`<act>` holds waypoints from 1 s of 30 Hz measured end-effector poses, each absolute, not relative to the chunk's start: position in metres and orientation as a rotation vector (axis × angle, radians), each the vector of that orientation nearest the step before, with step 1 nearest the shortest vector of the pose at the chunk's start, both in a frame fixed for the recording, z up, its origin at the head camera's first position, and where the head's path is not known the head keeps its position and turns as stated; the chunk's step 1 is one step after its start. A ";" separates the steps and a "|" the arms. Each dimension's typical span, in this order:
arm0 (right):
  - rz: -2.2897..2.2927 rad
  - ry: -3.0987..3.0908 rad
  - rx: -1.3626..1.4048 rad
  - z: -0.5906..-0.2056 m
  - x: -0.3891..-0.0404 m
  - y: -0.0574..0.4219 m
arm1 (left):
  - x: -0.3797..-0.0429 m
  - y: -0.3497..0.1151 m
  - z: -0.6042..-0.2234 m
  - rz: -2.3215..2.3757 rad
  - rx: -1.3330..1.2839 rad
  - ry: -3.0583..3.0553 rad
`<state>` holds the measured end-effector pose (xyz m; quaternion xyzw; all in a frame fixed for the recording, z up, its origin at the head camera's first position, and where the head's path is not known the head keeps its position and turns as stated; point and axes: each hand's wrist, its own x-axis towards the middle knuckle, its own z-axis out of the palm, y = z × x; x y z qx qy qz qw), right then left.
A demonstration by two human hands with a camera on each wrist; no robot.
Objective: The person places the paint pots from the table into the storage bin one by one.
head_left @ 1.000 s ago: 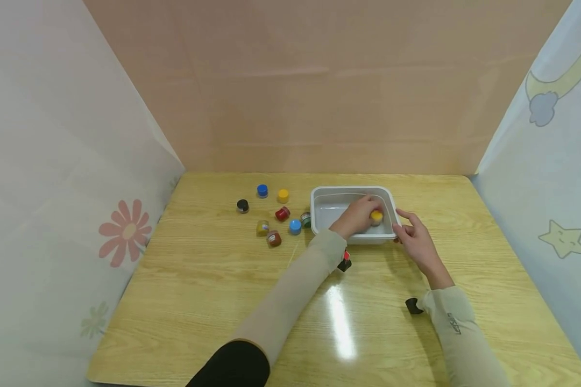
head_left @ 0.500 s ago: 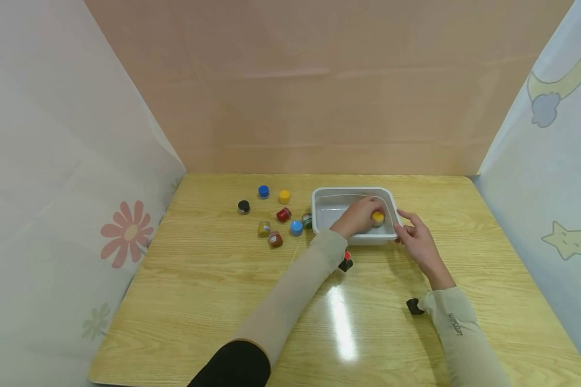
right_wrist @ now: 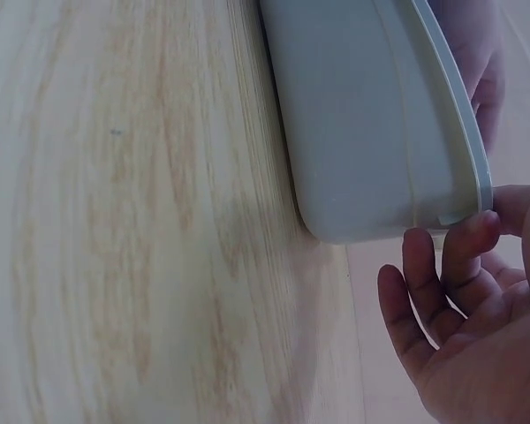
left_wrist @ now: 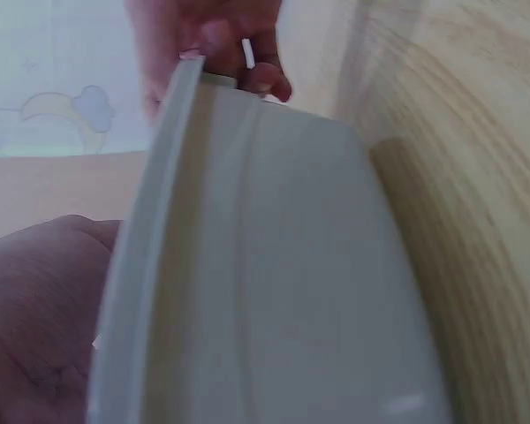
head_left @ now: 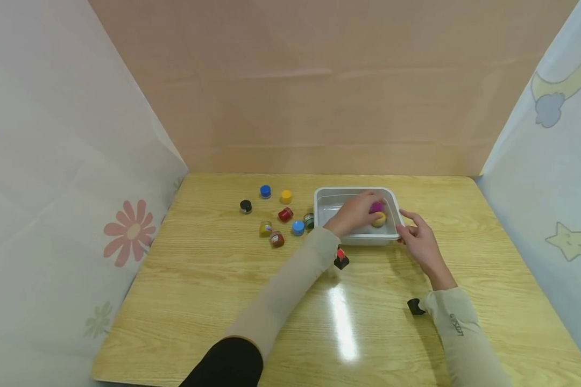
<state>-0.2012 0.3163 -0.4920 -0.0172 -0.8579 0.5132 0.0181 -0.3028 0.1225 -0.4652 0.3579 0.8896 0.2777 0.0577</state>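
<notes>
In the head view a light grey plastic bin (head_left: 321,189) stands on the table. My left hand (head_left: 352,214) reaches into it over the near rim. Its fingers and thumb are parted beside a jar with a purple lid (head_left: 376,207). A yellow-lidded jar (head_left: 379,219) lies just in front of that one, close to the thumb. My right hand (head_left: 420,243) grips the bin's right rim between thumb and fingers. The right wrist view shows the same right hand (right_wrist: 477,327) at the bin's corner (right_wrist: 371,177). The bin's wall hides the jars in both wrist views.
Left of the bin are several small jars: black (head_left: 245,206), dark blue (head_left: 265,191), yellow (head_left: 286,196), red (head_left: 285,214), mustard (head_left: 265,229), brown (head_left: 277,239), light blue (head_left: 297,228) and green (head_left: 309,220). The green one sits close against the bin's left wall.
My left hand has drawn back slightly to the left and its fingers have parted, baring the purple lid that was hidden before. The right hand keeps its grip on the rim.
</notes>
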 end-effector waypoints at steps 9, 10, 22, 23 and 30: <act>1.566 -2.677 -0.068 -0.491 -0.203 0.316 | -0.315 0.086 -0.453 1.077 1.068 2.703; 1.562 -2.678 -0.065 -0.491 -0.203 0.316 | -0.316 0.081 -0.453 1.096 1.066 2.706; 1.534 -2.705 -0.068 -0.490 -0.206 0.314 | -0.326 -0.002 -0.453 1.289 0.858 2.779; 1.533 -2.706 -0.067 -0.490 -0.207 0.314 | -0.327 -0.008 -0.454 1.292 0.853 2.785; 1.522 -2.718 -0.082 -0.488 -0.208 0.311 | -0.326 -0.052 -0.468 1.253 0.786 2.800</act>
